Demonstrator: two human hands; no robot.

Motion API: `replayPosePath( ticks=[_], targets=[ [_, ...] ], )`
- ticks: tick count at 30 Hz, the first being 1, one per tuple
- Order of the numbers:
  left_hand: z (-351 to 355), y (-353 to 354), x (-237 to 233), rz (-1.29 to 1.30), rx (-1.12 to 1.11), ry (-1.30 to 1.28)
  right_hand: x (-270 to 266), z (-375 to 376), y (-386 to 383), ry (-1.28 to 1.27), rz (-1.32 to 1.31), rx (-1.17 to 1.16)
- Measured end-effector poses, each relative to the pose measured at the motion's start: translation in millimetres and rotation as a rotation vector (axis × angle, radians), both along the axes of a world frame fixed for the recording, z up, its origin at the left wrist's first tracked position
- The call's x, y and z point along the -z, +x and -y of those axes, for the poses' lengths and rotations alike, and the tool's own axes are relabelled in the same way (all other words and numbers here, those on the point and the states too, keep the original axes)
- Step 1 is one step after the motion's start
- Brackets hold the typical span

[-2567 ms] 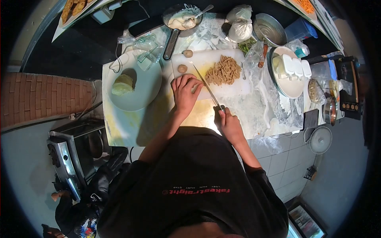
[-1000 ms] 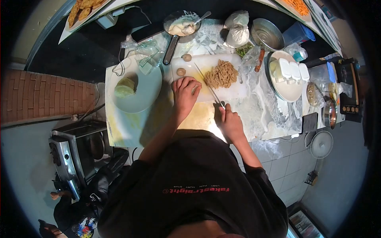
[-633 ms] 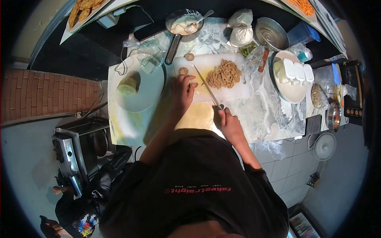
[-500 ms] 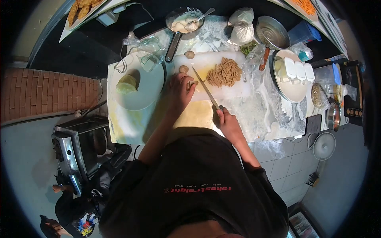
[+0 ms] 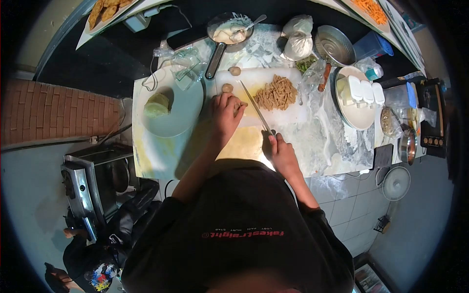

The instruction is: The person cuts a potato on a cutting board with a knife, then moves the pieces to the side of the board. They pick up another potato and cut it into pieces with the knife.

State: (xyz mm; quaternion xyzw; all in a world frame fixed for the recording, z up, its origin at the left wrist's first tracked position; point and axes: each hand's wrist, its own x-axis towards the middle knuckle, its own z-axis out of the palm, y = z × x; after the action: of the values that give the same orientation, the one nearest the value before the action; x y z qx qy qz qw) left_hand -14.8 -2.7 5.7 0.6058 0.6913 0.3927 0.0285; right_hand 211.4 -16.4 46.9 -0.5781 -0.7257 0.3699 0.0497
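My right hand [image 5: 282, 152] is closed round the handle of a long knife [image 5: 257, 108], whose blade slants up and left across the white cutting board [image 5: 288, 117]. Under the curled fingers of my left hand [image 5: 227, 116] is a small brown meatball [image 5: 238, 104], partly hidden, held against the board left of the blade. Beyond that hand sits a whole meatball [image 5: 227, 88], and another meatball [image 5: 235, 71] rests near the board's far edge. To the right of the blade lies a heap of brown cut strips [image 5: 277, 93].
On the left, a large plate [image 5: 183, 122] bears a piece of cabbage [image 5: 157, 104]. A pan [image 5: 215, 61] with pale batter stands behind the board. At right are a plate [image 5: 361, 122] with white-lidded containers and a metal bowl [image 5: 335, 45]. Another person [image 5: 93, 254] is at lower left.
My left fingers have shifted slightly over the meatball, with the thumb side nearer the blade. The knife stays in my right hand, almost in place. The view has moved a little.
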Motion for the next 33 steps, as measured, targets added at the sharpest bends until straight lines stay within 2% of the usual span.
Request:
replayPosePath(
  ticks=[11, 13, 33],
  targets=[
    [-1, 4, 5, 0.027, 0.063, -0.002, -3, 5, 0, -0.020, -0.030, 0.018],
    [-2, 7, 3, 0.052, 0.006, 0.012, 0, 6, -2, -0.047, -0.047, 0.006],
    [1, 8, 4, 0.050, -0.004, -0.014, 0, 8, -11, -0.057, -0.045, 0.020]
  ],
)
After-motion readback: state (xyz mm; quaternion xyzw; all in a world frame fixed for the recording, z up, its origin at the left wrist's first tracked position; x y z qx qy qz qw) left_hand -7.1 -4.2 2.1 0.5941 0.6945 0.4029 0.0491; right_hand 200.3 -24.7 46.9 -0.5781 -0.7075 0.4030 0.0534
